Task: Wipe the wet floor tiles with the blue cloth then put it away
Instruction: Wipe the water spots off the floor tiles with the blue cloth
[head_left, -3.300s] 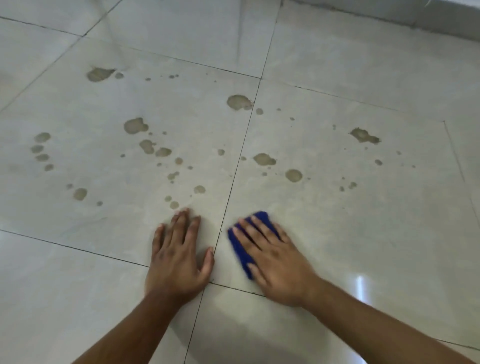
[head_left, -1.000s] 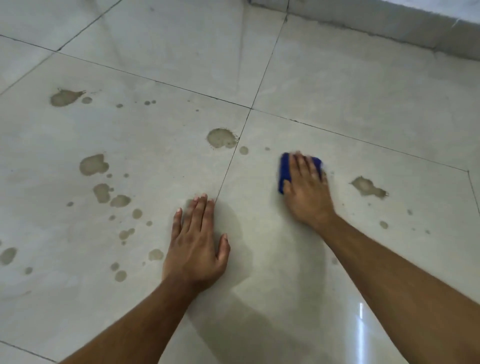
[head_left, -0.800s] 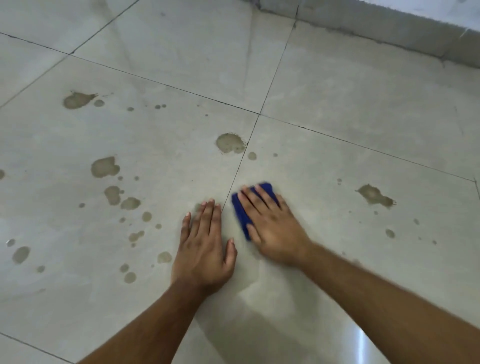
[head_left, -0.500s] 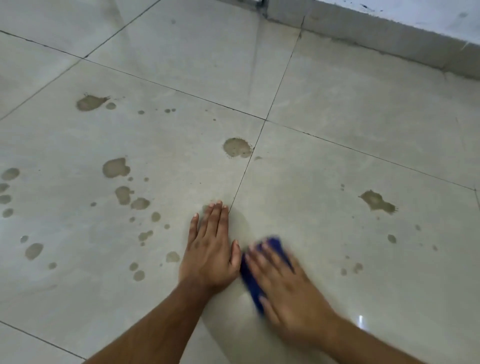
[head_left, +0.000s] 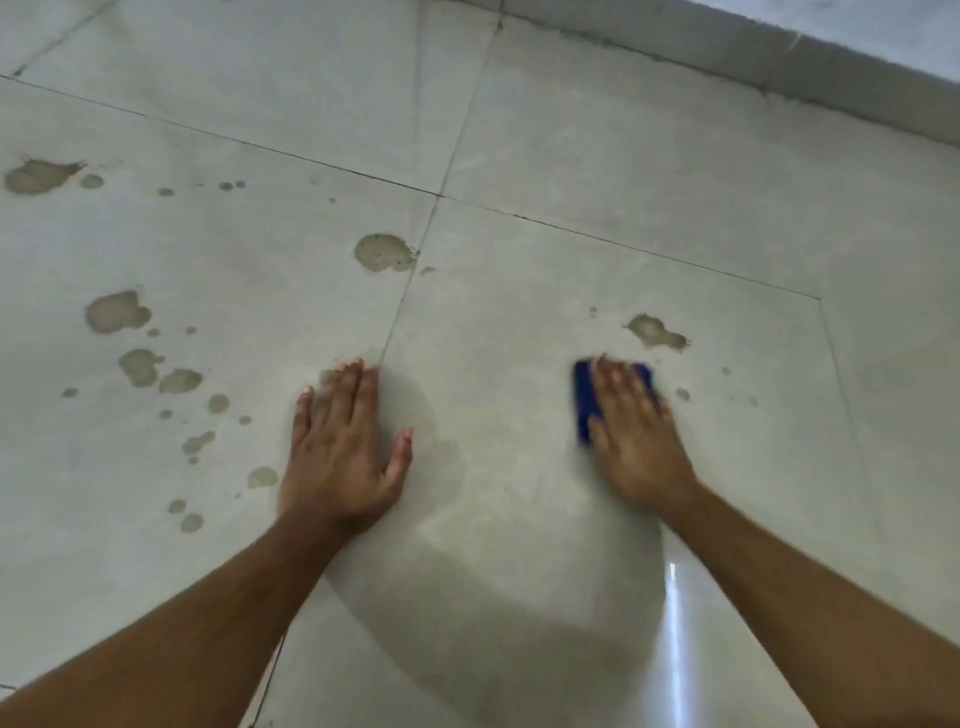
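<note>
The blue cloth (head_left: 586, 402) lies flat on the right-hand pale floor tile (head_left: 519, 322), mostly covered by my right hand (head_left: 631, 436), which presses on it with straight fingers and looks motion-blurred. Just beyond the cloth sits a brownish wet patch (head_left: 655, 332). My left hand (head_left: 345, 452) rests flat on the floor beside the tile joint, fingers straight. A larger wet patch (head_left: 384, 253) lies ahead of it, and several wet spots (head_left: 117, 312) are scattered over the left tile.
A grey skirting and wall base (head_left: 779, 62) runs along the top right. Dark grout lines (head_left: 410, 280) cross between the tiles. A bright reflection streak (head_left: 675, 623) shows on the tile by my right forearm.
My right hand slid the blue cloth from beside my left hand out to the right and forward, near the wet patch. The left hand stayed planted; the view shifted slightly.
</note>
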